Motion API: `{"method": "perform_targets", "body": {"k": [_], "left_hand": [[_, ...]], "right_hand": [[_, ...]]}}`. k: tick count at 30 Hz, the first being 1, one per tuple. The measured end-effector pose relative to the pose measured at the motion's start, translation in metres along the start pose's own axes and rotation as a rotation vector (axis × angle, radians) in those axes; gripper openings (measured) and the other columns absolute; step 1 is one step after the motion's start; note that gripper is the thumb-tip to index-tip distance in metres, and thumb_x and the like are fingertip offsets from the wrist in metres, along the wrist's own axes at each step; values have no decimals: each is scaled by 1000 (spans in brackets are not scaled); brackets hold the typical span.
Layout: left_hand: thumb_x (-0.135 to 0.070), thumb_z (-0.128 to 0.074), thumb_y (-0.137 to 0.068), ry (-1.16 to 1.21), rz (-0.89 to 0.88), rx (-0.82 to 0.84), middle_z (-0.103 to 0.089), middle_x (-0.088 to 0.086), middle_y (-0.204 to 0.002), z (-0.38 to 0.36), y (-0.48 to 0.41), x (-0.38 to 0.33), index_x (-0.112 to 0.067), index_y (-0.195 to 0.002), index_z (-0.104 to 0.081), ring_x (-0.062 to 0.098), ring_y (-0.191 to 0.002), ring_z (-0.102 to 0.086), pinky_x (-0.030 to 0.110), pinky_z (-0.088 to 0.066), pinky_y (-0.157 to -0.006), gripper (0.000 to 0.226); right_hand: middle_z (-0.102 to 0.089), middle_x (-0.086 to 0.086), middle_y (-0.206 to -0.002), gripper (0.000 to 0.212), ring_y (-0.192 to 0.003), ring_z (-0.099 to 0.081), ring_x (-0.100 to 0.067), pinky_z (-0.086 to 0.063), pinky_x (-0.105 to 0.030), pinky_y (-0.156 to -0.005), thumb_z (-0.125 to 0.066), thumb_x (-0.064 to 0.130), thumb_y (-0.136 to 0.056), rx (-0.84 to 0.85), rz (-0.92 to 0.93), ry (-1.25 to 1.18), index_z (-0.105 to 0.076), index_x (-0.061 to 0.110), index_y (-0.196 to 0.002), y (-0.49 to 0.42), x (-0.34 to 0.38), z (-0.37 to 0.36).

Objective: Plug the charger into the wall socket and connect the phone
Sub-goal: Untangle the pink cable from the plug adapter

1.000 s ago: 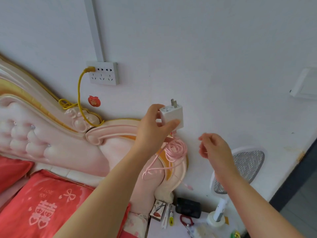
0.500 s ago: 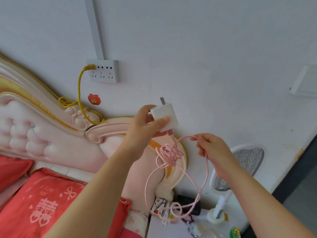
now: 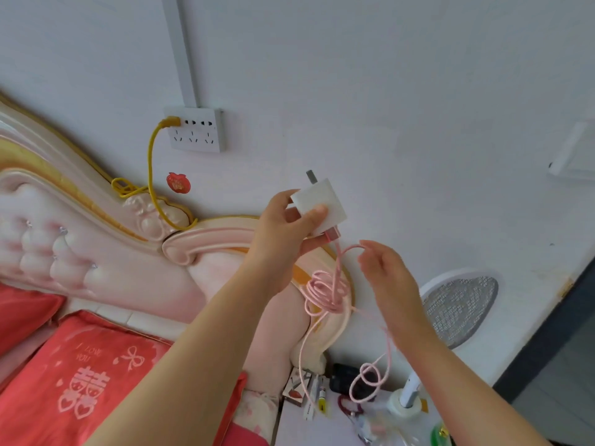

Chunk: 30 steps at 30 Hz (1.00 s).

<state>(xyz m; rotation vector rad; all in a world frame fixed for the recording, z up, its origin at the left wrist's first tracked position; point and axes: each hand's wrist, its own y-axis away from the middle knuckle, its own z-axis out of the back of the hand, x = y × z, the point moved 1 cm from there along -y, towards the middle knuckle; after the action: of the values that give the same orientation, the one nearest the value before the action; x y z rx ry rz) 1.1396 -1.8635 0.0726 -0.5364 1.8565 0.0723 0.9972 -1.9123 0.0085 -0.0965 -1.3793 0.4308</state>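
My left hand (image 3: 283,239) grips a white charger block (image 3: 323,204) with its metal prongs pointing up and left. A pink cable (image 3: 328,291) plugs into the block's lower end and hangs down in a tangled coil, its tail looping near the nightstand. My right hand (image 3: 388,278) is beside the cable, a loop of it draped over the fingertips, fingers loosely extended. The white wall socket strip (image 3: 201,133) is mounted up and to the left of the charger, with a yellow plug in its left end. No phone is clearly visible.
A yellow cord (image 3: 151,175) hangs from the socket onto the pink padded headboard (image 3: 96,252). Red pillows (image 3: 80,375) lie lower left. The nightstand (image 3: 322,426) holds a dark box, pens and small items. An electric swatter (image 3: 457,310) leans on the wall at right.
The charger has tilted, prongs now pointing towards the socket. The pink cable has uncoiled further and hangs lower. My right hand's fingers have loosened on the cable loop.
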Motion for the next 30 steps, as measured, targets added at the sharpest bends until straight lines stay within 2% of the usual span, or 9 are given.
{"method": "perform_targets", "body": {"k": [3, 5, 6, 8, 10, 14, 17, 22, 30], "left_hand": [[-8, -57, -87, -34, 17, -37, -62, 12, -99, -3, -2, 5, -6, -112, -48, 26, -84, -66, 33, -60, -71, 27], [-9, -58, -87, -36, 37, -36, -62, 15, -102, -7, -2, 9, -5, -114, -49, 27, -84, -66, 33, -60, -71, 29], [-9, -58, -87, -35, 47, -28, -61, 15, -103, -10, -2, 10, -5, -115, -49, 26, -84, -66, 34, -60, -71, 29], [-8, -58, -87, -36, 55, -24, -61, 15, -104, -11, -4, 12, -4, -116, -48, 26, -83, -66, 35, -60, -71, 31], [-7, -58, -87, -36, 43, -52, -60, 15, -105, -6, -6, 13, -5, -116, -47, 28, -87, -65, 35, -60, -72, 31], [-8, -59, -86, -89, 8, -193, -56, 19, -114, 13, -15, 16, -7, -116, -46, 34, -103, -62, 35, -60, -73, 32], [-8, -61, -85, -169, -29, -288, -52, 16, -117, 23, -19, 19, -12, -114, -44, 31, -102, -62, 30, -60, -68, 33], [-11, -62, -85, -354, -130, -405, -50, 0, -101, 37, -25, 18, -12, -123, -42, 11, -80, -60, 35, -58, -75, 42], [-8, -60, -86, -380, -184, -552, -47, 0, -102, 67, -31, 14, -7, -128, -39, 3, -75, -54, 34, -56, -73, 47]], "right_hand": [[-17, -1, -153, 103, -143, -8, -15, -13, -33, -114, -48, 73, -61, 230, 22, 426, -17, 24, -146, 9, 2, -10], [7, -4, -157, 113, -144, 10, -23, -2, -40, -116, -49, 79, -59, 295, 28, 675, -2, 27, -147, 5, 1, -18], [4, -7, -157, 106, -144, 6, -26, -5, -41, -116, -54, 74, -65, 310, 36, 745, -6, 26, -147, 4, 1, -21], [-37, -14, -138, 61, -130, -35, -17, -32, -38, -109, -61, 47, -78, 337, 46, 680, -41, 21, -129, -1, 0, -23], [-60, 2, -88, 19, -77, -58, 4, -51, -23, -73, -60, 18, -83, 442, -2, 400, -55, 29, -97, -2, -1, -20], [-71, 1, -95, 62, -83, -69, -10, -55, -22, -73, -51, -9, -81, 510, -108, -65, -50, 39, -121, -1, -7, -8], [-68, 5, -91, 47, -70, -65, 6, -48, -9, -60, -48, -7, -86, 363, 0, 17, -59, 36, -103, -6, -9, -3], [-67, 23, -87, 51, -79, -61, 15, -44, -3, -75, -55, -4, -85, 162, 167, 105, -59, 46, -97, -15, -11, 10], [-68, 4, -72, 31, -69, -68, -6, -58, -21, -68, -38, 1, -95, -187, -79, -575, -63, 17, -85, -33, -27, 52]]}}
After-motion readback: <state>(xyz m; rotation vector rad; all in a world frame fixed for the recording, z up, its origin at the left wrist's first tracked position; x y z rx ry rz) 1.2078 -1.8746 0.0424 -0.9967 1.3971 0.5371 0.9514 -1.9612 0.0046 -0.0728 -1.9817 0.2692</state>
